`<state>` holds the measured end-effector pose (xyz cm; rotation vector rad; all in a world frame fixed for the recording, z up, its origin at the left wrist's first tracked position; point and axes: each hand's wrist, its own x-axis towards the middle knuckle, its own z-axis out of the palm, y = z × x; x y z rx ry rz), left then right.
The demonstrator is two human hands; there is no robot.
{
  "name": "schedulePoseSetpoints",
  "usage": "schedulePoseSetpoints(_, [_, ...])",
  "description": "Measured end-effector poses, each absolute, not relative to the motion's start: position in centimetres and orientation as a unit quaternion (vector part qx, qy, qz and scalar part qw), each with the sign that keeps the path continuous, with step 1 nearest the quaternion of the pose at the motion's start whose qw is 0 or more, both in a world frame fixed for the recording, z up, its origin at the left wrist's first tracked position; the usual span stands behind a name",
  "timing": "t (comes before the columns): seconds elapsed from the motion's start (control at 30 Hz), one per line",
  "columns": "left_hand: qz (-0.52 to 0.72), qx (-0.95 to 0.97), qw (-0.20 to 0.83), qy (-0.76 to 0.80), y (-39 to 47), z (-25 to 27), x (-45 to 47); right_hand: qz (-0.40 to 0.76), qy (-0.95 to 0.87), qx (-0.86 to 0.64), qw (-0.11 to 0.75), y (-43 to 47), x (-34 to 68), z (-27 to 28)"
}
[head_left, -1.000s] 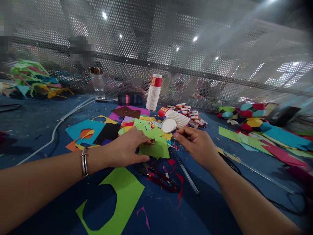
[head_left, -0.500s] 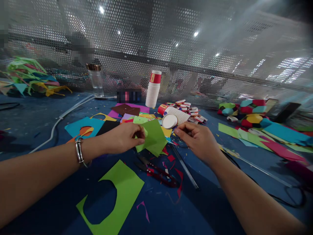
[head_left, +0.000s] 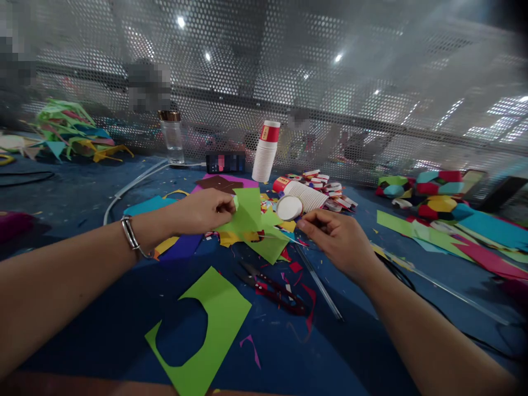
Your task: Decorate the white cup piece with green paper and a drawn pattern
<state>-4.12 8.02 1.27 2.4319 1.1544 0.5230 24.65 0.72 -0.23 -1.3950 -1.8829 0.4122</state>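
My left hand [head_left: 212,208], with a silver bracelet at the wrist, pinches a green sheet of paper [head_left: 246,212] by its left edge, raised above the paper pile. To the right, my right hand [head_left: 330,234] has thumb and index finger pressed together; what they hold, if anything, is too small to make out. Another green sheet [head_left: 270,247] lies beneath the raised one. Closer to me rest dark-handled snips [head_left: 274,289] and a clear stick [head_left: 319,283]. A green sheet with a large round cut-out [head_left: 225,308] lies in front.
A stack of paper cups [head_left: 264,157] stands at the back, with toppled cups [head_left: 303,195] beside it. Behind the left hand are a glass bottle [head_left: 173,140] and a phone [head_left: 225,163]. Coloured paper balls [head_left: 438,184] and strips [head_left: 429,236] lie at right, along a perforated screen [head_left: 231,77].
My left hand has tilted and lifted the green sheet away from the green paper beneath, which now shows more. My right hand keeps its pinch. The view has shifted slightly left.
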Motion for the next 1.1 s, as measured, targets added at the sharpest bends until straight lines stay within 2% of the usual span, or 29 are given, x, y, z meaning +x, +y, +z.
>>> schedulePoseSetpoints(0.57, [0.161,0.886,0.234,0.366,9.0,-0.8,-4.0,0.200,-0.712,-0.542,0.399,0.4,24.5,-0.1])
schedulePoseSetpoints(0.77, [0.289,0.848,0.208,0.392,7.9,-0.7,-3.3,0.191,-0.725,-0.536,0.387,0.2,23.9,0.0])
schedulePoseSetpoints(0.83, [0.317,0.830,0.250,0.385,7.0,-0.8,-2.5,0.188,-0.733,-0.531,0.381,0.0,23.5,-0.1])
schedulePoseSetpoints(0.9, [0.342,0.783,0.364,0.371,6.2,-0.9,-1.5,0.188,-0.740,-0.526,0.375,-0.1,23.2,-0.1])
schedulePoseSetpoints(1.0, [0.349,0.721,0.478,0.361,5.4,-1.0,-0.3,0.193,-0.749,-0.518,0.364,-0.3,22.9,-0.3])
schedulePoseSetpoints(1.1, [0.343,0.672,0.554,0.351,5.3,-0.8,0.1,0.201,-0.756,-0.511,0.356,-0.5,22.7,-0.3])
